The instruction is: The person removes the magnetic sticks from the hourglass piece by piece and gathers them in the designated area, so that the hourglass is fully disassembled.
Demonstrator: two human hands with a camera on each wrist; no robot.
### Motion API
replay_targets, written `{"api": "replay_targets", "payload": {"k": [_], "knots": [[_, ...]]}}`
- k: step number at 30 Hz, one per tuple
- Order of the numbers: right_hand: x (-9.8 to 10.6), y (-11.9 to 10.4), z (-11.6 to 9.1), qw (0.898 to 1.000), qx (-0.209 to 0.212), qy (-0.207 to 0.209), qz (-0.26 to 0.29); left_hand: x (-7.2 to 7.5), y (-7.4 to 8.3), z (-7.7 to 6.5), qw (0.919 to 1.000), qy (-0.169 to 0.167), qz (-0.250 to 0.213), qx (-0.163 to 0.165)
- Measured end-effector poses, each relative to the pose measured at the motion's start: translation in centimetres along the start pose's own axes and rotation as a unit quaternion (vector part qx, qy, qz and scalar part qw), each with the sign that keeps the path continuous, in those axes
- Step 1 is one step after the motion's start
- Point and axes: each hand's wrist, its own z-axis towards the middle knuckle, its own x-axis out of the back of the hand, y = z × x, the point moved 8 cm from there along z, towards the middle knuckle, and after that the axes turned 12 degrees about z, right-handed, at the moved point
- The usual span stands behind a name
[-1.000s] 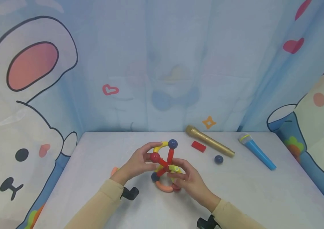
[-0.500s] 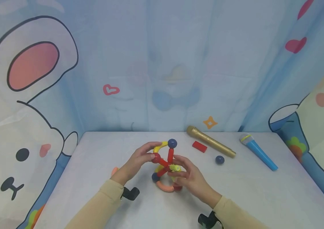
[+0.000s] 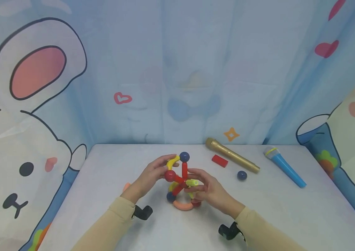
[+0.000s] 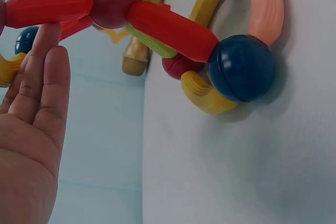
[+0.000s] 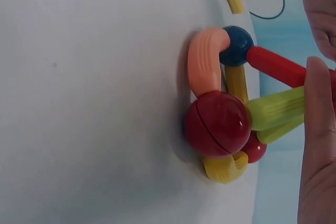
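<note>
Both hands are at a ball-and-rod building toy model [image 3: 179,188] on the white table. Red, yellow, green and salmon rods join red and blue balls, with a curved-rod ring at the base. My left hand [image 3: 153,175] holds the upper left part, its thumb by a red ball [image 3: 170,176] and its fingers behind a curved yellow rod [image 3: 172,162]. My right hand [image 3: 212,190] pinches the model near its central red ball [image 4: 115,2], beside a green rod [image 5: 278,107]. A blue ball [image 3: 184,157] tops an upright red rod [image 3: 184,170]. Fingers hide some joints.
Behind on the right lie a gold toy microphone [image 3: 232,155], a blue toy microphone [image 3: 285,168], a red block [image 3: 219,160] and a loose blue ball [image 3: 242,175]. A salmon-tipped piece [image 3: 126,187] lies partly hidden behind my left wrist.
The top blue ball and its red rod have shifted slightly left and now stand straighter. The red ball by my left thumb sits a little lower. Both hands keep their hold.
</note>
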Motion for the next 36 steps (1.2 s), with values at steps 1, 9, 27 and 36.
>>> {"api": "replay_targets", "payload": {"k": [1, 9, 27, 36], "knots": [[0.0, 0.0, 0.1, 1.0, -0.004, -0.001, -0.002, 0.0, -0.1, 0.0, 1.0, -0.001, -0.002, 0.001], [0.1, -0.1, 0.4, 1.0, -0.018, -0.021, -0.003, 0.5, -0.5, -0.3, 0.9994, 0.017, 0.003, 0.03], [0.1, -0.1, 0.6, 0.997, -0.026, -0.058, -0.036, 0.7, -0.7, -0.9, 0.998, -0.062, 0.012, 0.009], [0.2, -0.1, 0.6, 0.994, -0.033, -0.098, -0.035, -0.4, 0.1, -1.4, 0.9905, -0.135, -0.023, -0.009]]}}
